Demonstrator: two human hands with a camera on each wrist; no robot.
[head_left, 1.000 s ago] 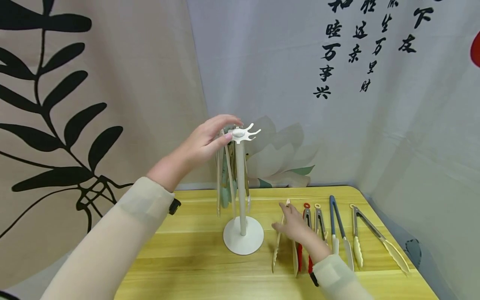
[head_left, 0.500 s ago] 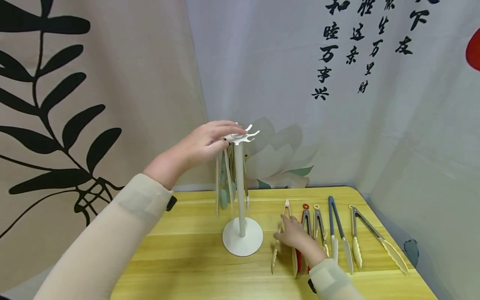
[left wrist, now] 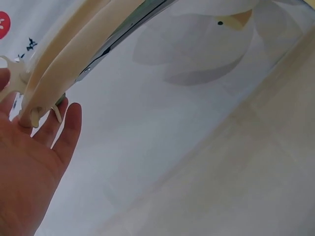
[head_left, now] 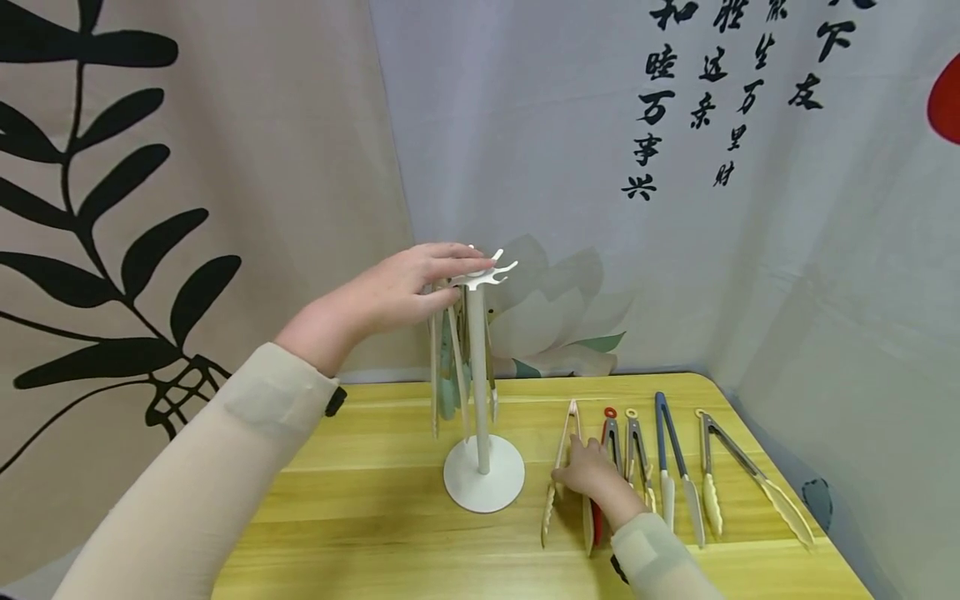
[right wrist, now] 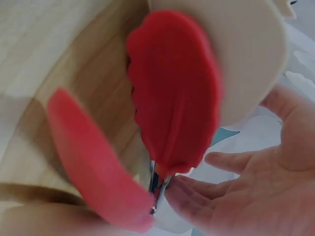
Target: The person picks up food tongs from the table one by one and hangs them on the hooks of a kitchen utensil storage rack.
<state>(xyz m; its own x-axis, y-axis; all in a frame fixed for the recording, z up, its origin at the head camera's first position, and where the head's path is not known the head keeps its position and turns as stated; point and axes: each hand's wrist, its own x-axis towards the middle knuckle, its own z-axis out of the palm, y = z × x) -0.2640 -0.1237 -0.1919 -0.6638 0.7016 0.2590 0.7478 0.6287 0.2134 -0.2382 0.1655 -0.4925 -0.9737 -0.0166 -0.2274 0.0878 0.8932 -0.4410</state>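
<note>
My left hand [head_left: 390,287] rests with long fingers over the hooked top [head_left: 491,275] of a white hanging rack [head_left: 478,375]. Beside it in the left wrist view hang pale tongs [left wrist: 74,56], with my fingers near their upper end. My right hand [head_left: 596,475] reaches over spread beige tongs [head_left: 550,504] lying on the table, fingers toward their arms. In the right wrist view that hand [right wrist: 251,191] has its fingers extended and thumb apart, near the beige tong head [right wrist: 251,64] and red tongs [right wrist: 172,88]. Whether the fingers touch the beige tongs cannot be told.
Right of the right hand lie grey-armed tongs [head_left: 636,446], blue tongs [head_left: 663,450] and wide-spread beige-tipped tongs [head_left: 738,450]. Several utensils [head_left: 447,367] hang on the rack's left side. The wooden table [head_left: 360,517] meets a printed cloth backdrop [head_left: 525,150].
My left hand has settled lower over the rack's top, its fingers further across the hooks. My right hand has moved down slightly along the beige tongs.
</note>
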